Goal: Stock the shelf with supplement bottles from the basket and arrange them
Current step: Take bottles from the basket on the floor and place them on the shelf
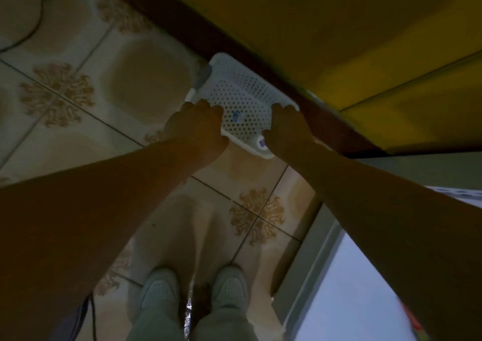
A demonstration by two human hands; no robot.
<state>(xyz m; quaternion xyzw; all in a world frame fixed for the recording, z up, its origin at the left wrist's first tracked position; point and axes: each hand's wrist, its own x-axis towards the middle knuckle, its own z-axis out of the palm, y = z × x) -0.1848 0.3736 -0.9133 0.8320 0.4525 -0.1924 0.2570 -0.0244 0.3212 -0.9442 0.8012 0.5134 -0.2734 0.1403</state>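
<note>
Left hand [195, 128] and right hand [287, 129] have fingers curled over opposite rims of the white basket [234, 93] down by the tiled floor [78, 54]; an uneven lift could spill the bottle [261, 142] or bump the brown ledge [326, 121].

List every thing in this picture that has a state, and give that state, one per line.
White perforated plastic basket: gripped at both sides.
Left hand: fingers curled over the basket rim.
Right hand: fingers curled over the basket rim.
White blue-labelled bottle: by the rim, partly hidden.
</note>
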